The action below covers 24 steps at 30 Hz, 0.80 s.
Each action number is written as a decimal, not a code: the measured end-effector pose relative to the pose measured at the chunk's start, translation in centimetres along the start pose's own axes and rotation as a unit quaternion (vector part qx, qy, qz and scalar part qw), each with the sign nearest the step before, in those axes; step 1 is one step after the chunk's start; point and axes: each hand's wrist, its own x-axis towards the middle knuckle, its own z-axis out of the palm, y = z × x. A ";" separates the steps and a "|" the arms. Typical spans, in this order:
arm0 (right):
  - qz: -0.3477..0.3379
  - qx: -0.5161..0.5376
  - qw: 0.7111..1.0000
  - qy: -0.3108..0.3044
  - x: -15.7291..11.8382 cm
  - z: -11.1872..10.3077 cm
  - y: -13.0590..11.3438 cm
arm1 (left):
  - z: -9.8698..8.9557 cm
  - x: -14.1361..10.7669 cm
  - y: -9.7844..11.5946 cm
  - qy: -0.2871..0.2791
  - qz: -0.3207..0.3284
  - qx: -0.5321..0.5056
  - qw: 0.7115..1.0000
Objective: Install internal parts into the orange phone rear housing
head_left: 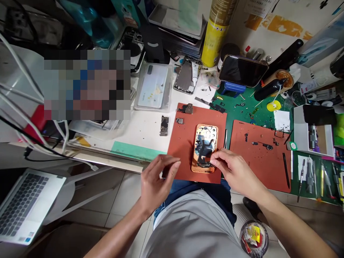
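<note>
An orange phone housing (pixel 194 157), its inside facing up, lies on a reddish-brown mat (pixel 182 143). Within it are a black flex cable (pixel 203 150) and bare metal areas. My right hand (pixel 232 168) is at the housing's lower right, thumb and forefinger pinched on the lower end of that cable. Left of the housing, over the mat's front edge, my left hand (pixel 158 179) hovers with thumb and fingers apart and nothing between them. A camera module (pixel 186 108) and a smaller metal part (pixel 180 121) lie near the mat's top left.
A logic board (pixel 164 126) lies left of the mat. A second mat (pixel 260 157) on the right carries small parts and a black stick (pixel 286 170). Behind stand a propped phone (pixel 243 71) and a yellow can (pixel 213 39). Screwdrivers (pixel 309 175) line the right; a laptop (pixel 29 204) is lower left.
</note>
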 end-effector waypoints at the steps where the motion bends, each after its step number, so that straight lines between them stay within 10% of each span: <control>1: -0.007 -0.024 1.000 0.006 -0.1 0.2 0.0 | 0.1 -0.5 -0.5 -0.003 0.038 0.010 0.999; 9: -0.021 -0.120 0.991 0.051 -0.4 2.3 -0.7 | 1.4 -2.5 -2.2 -0.060 0.209 0.063 0.974; 24: -0.014 -0.144 0.987 0.067 -0.6 3.1 -0.5 | 2.3 -2.4 -2.1 -0.076 0.256 0.097 0.959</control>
